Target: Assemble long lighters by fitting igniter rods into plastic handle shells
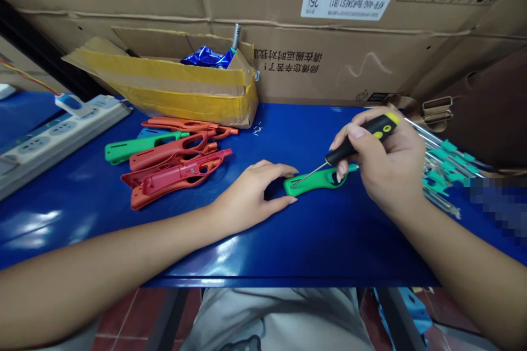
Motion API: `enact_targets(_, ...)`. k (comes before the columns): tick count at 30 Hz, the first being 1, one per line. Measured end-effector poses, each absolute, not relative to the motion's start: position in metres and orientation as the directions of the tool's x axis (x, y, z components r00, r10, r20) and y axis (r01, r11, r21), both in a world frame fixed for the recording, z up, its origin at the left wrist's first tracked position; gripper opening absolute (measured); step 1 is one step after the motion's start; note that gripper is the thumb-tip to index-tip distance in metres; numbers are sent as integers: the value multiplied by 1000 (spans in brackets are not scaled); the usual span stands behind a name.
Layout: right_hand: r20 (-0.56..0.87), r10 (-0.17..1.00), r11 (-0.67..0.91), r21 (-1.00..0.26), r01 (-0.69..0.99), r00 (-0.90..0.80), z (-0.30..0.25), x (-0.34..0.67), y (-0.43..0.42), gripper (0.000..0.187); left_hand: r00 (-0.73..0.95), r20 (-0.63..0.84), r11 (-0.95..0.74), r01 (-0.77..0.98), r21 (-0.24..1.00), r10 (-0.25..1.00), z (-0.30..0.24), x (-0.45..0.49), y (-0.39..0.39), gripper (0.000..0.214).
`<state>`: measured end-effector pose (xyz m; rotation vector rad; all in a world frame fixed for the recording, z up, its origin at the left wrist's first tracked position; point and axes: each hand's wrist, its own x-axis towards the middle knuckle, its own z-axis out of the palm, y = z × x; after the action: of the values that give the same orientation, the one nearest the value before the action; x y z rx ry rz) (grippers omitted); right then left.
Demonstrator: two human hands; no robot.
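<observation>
1. The left hand [251, 194] is lying palm down on the blue worktop [321, 241], a little left of the middle. Its fingers are apart and not clamped on anything. The thumb and forefinger are reaching either side of the left end of the green lighter casing [317, 182].
2. The green lighter casing is lying flat near the middle of the worktop, between the two hands, with its long axis running left to right.
3. The right hand [385, 167] is gripping the black-and-yellow handle of a screwdriver [362, 140] with its fingers closed round it. The thin shaft is slanting down to the left, and its tip is touching the casing near the left end.
4. A pile of red, orange and green casings [173, 167] is lying towards the left part of the worktop, well apart from the hands.
5. A taped cardboard box [177, 88] is sitting behind that pile at the back edge, with a blue foil bag [206, 57] showing inside it.
6. A white power strip [53, 134] is lying along the left edge.
7. Metal tubes with green fittings [444, 167] are lying by the right edge, just behind the right hand.
8. Large cartons [329, 55] are standing along the back.
</observation>
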<state>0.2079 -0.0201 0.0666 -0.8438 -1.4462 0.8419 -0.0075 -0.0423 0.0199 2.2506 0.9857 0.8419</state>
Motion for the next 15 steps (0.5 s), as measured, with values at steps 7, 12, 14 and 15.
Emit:
enact_targets(7,482,875,482,-876,1,-45,66,206,-21,20,555,345,-626,463,628,757,19,-8,-42,37)
enact_targets(12,480,875,482,-876,19,-57,64,208,-20,20,557,352,-634,466,617,752,18,-8,-42,37)
enact_targets(14,493,868,495,-869,22,-55,65,208,-19,20,557,354,-635,465,616,751,18,-9,-42,38)
enact_targets(15,499,865,501,-865,27,-56,65,208,-20,20,557,355,-637,465,615,750,18,-9,-42,38)
